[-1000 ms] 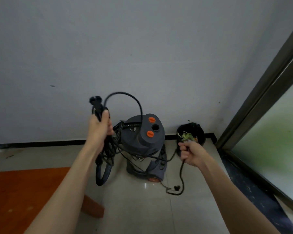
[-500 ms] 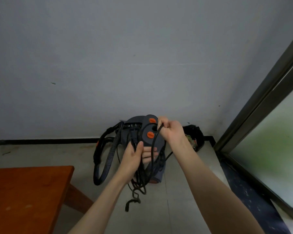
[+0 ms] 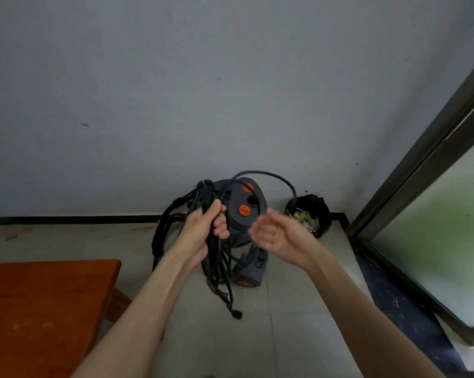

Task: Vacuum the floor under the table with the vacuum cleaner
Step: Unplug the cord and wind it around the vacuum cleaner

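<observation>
1. Now the vacuum cleaner [image 3: 241, 214] is seen upright by the wall, centre frame, its power cord [image 3: 216, 257] bunched in the left hand [image 3: 203, 230], fingers curled round it.
2. A loop has just been let go; the right hand [image 3: 274, 236] is spread, empty.
3. Cord handling only is judged under way; the table [image 3: 39, 301], lower left, is not yet vacuumed under.

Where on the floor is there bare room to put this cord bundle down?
Bare tiles lie between the table and the glass door, in front of the vacuum cleaner. More show along the wall left of its hose. The corner by the bin is crowded.
</observation>
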